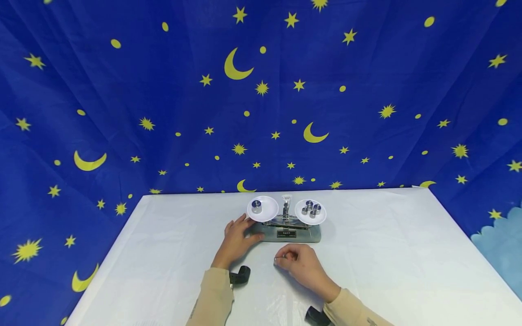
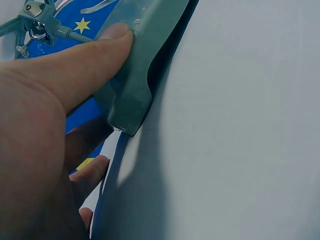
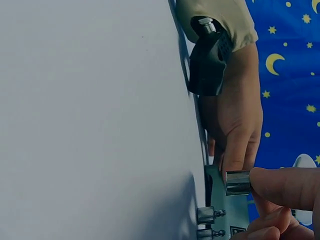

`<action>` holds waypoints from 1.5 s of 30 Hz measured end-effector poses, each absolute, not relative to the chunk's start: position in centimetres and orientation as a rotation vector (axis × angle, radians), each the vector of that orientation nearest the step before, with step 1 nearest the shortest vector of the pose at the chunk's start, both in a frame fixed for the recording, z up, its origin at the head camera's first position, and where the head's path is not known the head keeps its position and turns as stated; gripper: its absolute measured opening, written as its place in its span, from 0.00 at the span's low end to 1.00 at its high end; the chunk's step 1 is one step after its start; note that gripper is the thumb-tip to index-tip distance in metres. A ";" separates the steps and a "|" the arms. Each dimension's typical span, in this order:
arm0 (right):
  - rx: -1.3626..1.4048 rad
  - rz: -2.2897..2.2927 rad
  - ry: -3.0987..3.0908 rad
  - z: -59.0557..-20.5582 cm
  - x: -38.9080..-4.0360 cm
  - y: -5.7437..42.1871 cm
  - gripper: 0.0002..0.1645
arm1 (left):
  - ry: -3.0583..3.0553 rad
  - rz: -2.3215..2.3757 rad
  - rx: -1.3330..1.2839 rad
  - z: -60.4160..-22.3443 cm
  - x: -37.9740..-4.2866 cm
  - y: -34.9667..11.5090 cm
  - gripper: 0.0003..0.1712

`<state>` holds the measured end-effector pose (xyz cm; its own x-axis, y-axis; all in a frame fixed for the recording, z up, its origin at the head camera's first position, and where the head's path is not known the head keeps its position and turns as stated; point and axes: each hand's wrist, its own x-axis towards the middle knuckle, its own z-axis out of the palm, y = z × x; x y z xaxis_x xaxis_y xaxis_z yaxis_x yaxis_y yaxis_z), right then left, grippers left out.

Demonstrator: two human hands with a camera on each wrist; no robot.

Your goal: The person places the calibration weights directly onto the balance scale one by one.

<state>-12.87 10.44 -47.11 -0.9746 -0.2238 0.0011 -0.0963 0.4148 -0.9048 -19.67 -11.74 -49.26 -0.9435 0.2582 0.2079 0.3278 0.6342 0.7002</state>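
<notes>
A balance scale [image 1: 299, 234] with a grey-green base and two white pans stands on the table. One metal weight [image 1: 256, 207] sits on the left pan [image 1: 270, 209]; several smaller weights [image 1: 313, 209] are on the right pan [image 1: 302, 219]. My left hand [image 1: 236, 240] holds the left end of the base. Its thumb [image 2: 107, 50] lies on the base [image 2: 132, 95], with the index finger passing behind it. In front of the scale, my right hand [image 1: 303, 267] pinches a small cylindrical metal weight [image 3: 237, 182] between thumb and fingers, clear of the table.
Two small knobbed weights [image 3: 205, 215] stand on the white table [image 1: 387, 253] by the base in the right wrist view. Black wrist-worn devices [image 1: 240, 275] project from both sleeves. A blue curtain [image 1: 183, 104] with stars and moons hangs behind the table.
</notes>
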 end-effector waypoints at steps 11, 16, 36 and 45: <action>-0.284 -1.619 2.529 -46.7 -12.9 10.6 0.02 | -2.759 -1.207 -0.496 -49.3 -19.6 -11.8 0.32; -0.278 -1.623 2.537 -46.3 -12.9 10.5 0.02 | -2.752 -1.210 -0.496 -49.2 -19.6 -11.8 0.31; -0.283 -1.658 2.570 -45.1 -12.8 10.5 0.03 | -2.756 -1.205 -0.492 -49.2 -19.6 -11.8 0.31; -0.304 -1.655 2.587 -44.5 -12.9 10.4 0.03 | -2.760 -1.207 -0.490 -49.3 -19.7 -11.8 0.31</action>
<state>-12.86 10.42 -44.50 -0.9790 -0.1950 0.0591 -0.1354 0.4058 -0.9039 -19.66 -11.79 -49.27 -0.9445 0.2544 0.2077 0.3252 0.6363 0.6996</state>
